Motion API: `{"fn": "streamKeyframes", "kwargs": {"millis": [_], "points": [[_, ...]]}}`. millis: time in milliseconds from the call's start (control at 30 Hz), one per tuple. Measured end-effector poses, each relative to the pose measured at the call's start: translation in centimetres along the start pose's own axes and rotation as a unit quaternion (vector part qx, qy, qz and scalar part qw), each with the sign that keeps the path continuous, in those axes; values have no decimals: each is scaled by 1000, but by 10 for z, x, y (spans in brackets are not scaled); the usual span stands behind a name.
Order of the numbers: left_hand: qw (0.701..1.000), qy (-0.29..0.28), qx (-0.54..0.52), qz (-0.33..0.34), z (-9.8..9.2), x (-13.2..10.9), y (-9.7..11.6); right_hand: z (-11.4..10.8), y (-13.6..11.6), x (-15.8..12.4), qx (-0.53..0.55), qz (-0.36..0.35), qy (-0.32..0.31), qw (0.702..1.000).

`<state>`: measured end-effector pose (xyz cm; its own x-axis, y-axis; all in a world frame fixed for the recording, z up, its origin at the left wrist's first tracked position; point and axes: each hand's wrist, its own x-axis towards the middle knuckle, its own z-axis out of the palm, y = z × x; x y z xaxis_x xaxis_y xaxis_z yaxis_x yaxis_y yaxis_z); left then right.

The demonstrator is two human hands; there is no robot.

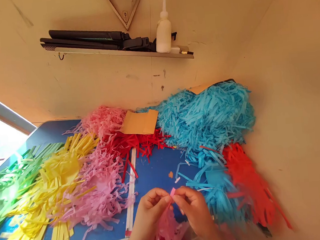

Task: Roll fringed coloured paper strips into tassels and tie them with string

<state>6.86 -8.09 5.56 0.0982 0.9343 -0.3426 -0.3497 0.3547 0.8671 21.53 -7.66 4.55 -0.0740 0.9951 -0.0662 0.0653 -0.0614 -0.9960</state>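
Note:
My left hand (156,210) and my right hand (194,208) meet near the table's front edge, thumbs and fingertips pinched close together. Between them is a small pink paper strip (172,192), its tip poking up from the fingers. Below the hands hangs pink fringed tissue paper (169,225), partly hidden by my hands and wrists. Whether the strip and that fringe are one piece I cannot tell. Red paper shows lower down between my forearms. Just beyond my fingers lie a white scrap (177,180) and a small orange-brown scrap (170,174).
Fringed paper covers much of the blue table (150,177): green (19,177), yellow (55,177), lilac (98,189), red (246,179) and a large blue heap (207,119). Tan folded paper (139,122) rests on top. A wall shelf (101,54) holds a white bottle (163,33) and black hair straighteners (91,38).

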Motion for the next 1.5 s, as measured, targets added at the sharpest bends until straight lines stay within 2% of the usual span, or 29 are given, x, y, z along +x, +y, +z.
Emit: {"fn": "streamKeyframes", "kwargs": {"millis": [200, 267, 333, 400, 467, 533, 633, 700, 800, 967, 1267, 1500], "points": [[995, 7, 91, 37, -3, -1, -7, -4, -5, 1, -40, -32, -6, 999], [978, 21, 173, 111, -4, -2, -10, -4, -3, -1, -73, -54, 13, 996], [944, 29, 253, 209, -3, -3, -13, -3, 1, -2, -115, -77, 44, 989], [921, 23, 294, 254, -2, -3, -15, -1, 4, -3, -147, -92, 68, 982], [930, 8, 297, 216, -1, -2, -15, -2, 5, -3, -146, -84, 65, 984], [958, -9, 255, 132, -2, 0, -14, -7, 3, -3, -93, -51, 37, 994], [996, -13, 87, 7, -5, 4, -10, -17, -3, -3, -18, 0, -12, 1000], [998, -21, -26, -58, -7, 6, -8, -23, -6, -5, -29, 14, -19, 999], [987, -44, -107, -108, -6, 6, -8, -23, -6, -7, -52, 34, -24, 998], [986, -37, -127, -103, 0, 3, -11, -14, 0, -10, -39, 27, -12, 999], [988, -34, -122, -83, 0, 4, -13, -11, -5, -20, -37, 15, -33, 999], [996, -39, -61, -58, 1, 2, -14, -12, -3, -19, -46, 24, -63, 997]]}}
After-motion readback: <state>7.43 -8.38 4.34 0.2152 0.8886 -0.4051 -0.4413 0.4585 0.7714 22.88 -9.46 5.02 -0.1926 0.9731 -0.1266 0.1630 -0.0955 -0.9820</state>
